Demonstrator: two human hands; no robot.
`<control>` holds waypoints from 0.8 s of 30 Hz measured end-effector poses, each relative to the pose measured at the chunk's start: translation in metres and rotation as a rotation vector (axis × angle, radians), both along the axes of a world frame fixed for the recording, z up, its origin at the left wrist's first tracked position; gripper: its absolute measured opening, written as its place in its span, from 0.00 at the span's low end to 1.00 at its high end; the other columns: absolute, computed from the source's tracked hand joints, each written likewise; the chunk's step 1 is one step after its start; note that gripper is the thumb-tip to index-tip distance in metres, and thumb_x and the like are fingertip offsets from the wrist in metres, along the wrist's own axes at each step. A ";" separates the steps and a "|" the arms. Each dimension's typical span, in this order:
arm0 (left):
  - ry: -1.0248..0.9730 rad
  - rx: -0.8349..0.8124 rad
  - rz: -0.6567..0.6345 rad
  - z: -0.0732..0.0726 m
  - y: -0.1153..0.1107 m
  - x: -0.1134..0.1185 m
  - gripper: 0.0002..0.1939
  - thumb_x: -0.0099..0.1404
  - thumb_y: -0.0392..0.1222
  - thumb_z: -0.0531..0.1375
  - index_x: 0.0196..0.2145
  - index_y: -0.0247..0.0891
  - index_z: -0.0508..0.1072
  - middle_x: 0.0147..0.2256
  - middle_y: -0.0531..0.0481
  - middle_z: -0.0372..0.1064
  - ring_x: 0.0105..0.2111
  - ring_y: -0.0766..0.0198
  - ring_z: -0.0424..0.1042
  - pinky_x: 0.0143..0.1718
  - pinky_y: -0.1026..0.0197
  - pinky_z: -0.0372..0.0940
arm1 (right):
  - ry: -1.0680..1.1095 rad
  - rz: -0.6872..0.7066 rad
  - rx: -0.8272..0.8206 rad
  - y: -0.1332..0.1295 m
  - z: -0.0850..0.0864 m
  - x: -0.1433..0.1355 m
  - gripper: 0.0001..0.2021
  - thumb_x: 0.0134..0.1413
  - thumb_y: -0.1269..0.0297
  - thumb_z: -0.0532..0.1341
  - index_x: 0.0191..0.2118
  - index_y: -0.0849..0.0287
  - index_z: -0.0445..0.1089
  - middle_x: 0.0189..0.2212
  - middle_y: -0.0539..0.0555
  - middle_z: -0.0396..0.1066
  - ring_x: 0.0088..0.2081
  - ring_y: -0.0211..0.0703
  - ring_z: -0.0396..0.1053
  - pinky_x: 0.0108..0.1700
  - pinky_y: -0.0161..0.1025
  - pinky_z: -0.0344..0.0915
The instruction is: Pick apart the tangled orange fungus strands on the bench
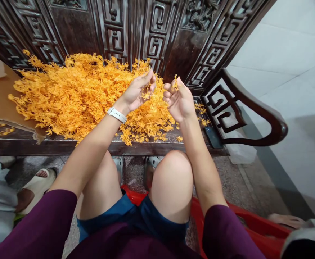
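A big heap of yellow-orange, thin branched sprigs (73, 93) is piled on the dark wooden bench; their material I cannot make out. Above the heap's right part, my left hand (135, 90) is closed with fingers curled round a small yellow-orange sprig (146, 95). A white band circles that wrist. A short distance to the right, my right hand (183, 102) pinches another small yellow-orange sprig (175, 84) between thumb and fingers. The two hands are apart, at about the same height.
The carved backrest (114, 32) rises behind the heap. A curved armrest (276, 131) bounds the right end, with a dark phone-like object (213, 137) beside it. Cardboard (8, 97) lies at the left. Another person's sandalled foot (38, 183) is on the floor. Red plastic (241, 219) shows beneath me.
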State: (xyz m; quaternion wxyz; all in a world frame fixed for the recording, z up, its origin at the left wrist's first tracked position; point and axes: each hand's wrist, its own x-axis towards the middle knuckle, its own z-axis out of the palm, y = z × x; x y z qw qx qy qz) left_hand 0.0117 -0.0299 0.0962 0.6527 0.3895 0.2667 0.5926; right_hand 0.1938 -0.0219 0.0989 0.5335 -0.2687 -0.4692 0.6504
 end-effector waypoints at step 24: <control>-0.007 0.001 0.084 -0.011 0.005 0.002 0.09 0.68 0.24 0.68 0.40 0.36 0.79 0.35 0.55 0.77 0.32 0.75 0.78 0.38 0.69 0.74 | 0.018 -0.140 -0.324 0.028 -0.028 0.026 0.06 0.68 0.63 0.66 0.37 0.56 0.72 0.22 0.43 0.68 0.20 0.29 0.59 0.21 0.28 0.58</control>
